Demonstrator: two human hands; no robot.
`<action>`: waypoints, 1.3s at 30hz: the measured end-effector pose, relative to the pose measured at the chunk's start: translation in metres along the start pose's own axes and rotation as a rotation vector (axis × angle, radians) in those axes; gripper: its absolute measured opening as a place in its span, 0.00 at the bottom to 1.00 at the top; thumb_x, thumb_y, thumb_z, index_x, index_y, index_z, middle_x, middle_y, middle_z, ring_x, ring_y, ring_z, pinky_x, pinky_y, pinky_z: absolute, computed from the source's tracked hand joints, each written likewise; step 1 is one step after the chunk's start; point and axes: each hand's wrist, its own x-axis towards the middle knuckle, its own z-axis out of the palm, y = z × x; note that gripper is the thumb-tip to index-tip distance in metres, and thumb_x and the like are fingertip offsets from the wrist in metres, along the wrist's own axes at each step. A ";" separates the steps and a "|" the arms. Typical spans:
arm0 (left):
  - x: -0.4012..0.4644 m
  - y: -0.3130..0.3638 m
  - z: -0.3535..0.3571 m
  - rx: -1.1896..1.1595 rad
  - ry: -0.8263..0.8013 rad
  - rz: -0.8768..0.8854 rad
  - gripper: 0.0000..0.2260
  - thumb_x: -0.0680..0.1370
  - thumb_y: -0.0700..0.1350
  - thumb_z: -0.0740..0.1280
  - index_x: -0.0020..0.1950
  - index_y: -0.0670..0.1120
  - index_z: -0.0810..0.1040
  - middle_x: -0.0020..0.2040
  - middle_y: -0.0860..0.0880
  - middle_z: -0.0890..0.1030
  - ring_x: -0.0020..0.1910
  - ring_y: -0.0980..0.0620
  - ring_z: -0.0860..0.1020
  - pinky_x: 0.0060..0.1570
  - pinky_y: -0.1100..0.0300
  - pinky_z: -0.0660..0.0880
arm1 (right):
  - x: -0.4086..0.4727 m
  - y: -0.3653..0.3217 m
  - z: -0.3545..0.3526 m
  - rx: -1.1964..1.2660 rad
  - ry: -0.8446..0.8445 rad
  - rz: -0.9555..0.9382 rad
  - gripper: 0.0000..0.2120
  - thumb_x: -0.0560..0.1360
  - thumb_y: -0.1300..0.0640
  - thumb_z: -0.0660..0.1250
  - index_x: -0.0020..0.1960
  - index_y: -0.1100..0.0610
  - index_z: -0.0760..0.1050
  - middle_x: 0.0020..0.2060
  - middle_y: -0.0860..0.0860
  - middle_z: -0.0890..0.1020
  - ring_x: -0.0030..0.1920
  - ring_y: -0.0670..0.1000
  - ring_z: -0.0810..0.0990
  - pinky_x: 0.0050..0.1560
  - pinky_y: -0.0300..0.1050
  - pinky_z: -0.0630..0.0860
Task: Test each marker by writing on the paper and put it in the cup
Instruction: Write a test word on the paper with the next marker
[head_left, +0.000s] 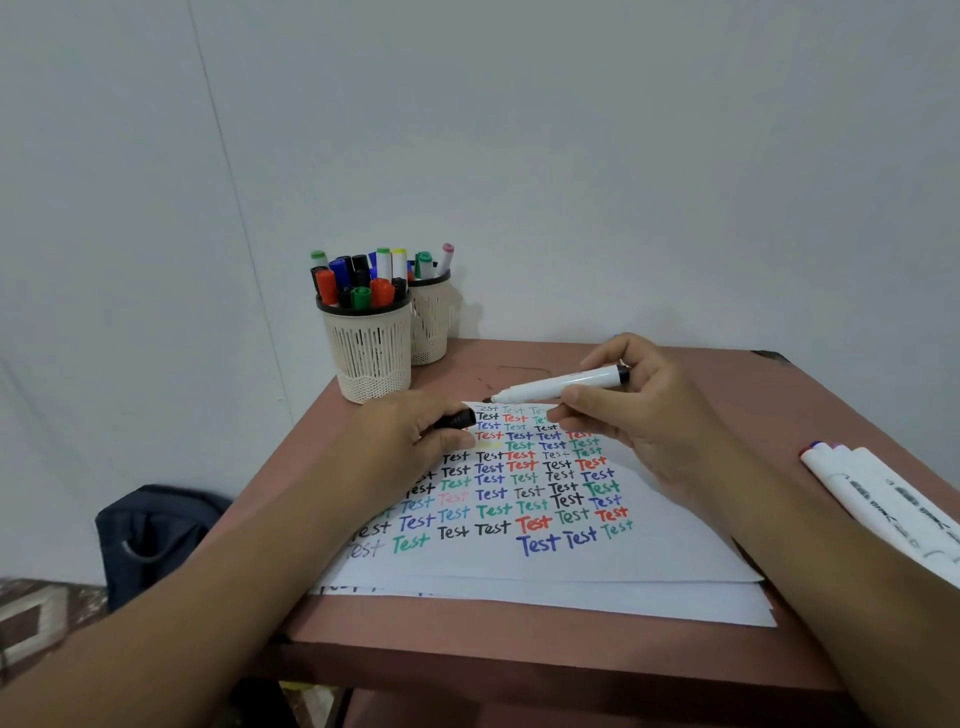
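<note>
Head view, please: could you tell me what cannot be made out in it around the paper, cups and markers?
- White paper sheet: its left words are hidden by the left hand.
- Rear cream slotted cup: partly hidden by the front cream slotted cup.
- White markers at the right: cut off by the frame edge; label print too blurred to read.
- Black cap: mostly hidden by the left fingers.

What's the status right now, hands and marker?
Right hand holds uncapped black marker, tip at paper's top edge. Left hand grips its cap. Front cup nearly full, nothing blocking it.
</note>
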 end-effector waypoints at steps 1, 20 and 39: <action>0.000 0.000 0.000 -0.003 0.003 0.002 0.14 0.79 0.51 0.70 0.63 0.50 0.82 0.50 0.51 0.83 0.48 0.54 0.78 0.48 0.58 0.74 | 0.000 0.000 0.002 -0.008 -0.005 0.005 0.11 0.74 0.72 0.72 0.51 0.62 0.74 0.41 0.61 0.86 0.41 0.60 0.87 0.42 0.44 0.85; 0.000 -0.003 0.002 0.017 0.008 0.143 0.05 0.81 0.43 0.68 0.53 0.45 0.83 0.39 0.54 0.78 0.43 0.56 0.72 0.41 0.63 0.68 | -0.005 0.007 0.026 -0.373 -0.082 0.007 0.11 0.70 0.67 0.79 0.44 0.59 0.77 0.41 0.55 0.88 0.44 0.57 0.88 0.55 0.62 0.83; 0.006 -0.008 0.003 -0.005 0.060 0.031 0.12 0.79 0.56 0.66 0.59 0.52 0.80 0.47 0.56 0.80 0.46 0.57 0.76 0.48 0.54 0.75 | 0.034 -0.018 0.051 -1.693 -0.393 -0.557 0.12 0.83 0.43 0.61 0.62 0.46 0.78 0.45 0.43 0.75 0.50 0.48 0.69 0.48 0.46 0.65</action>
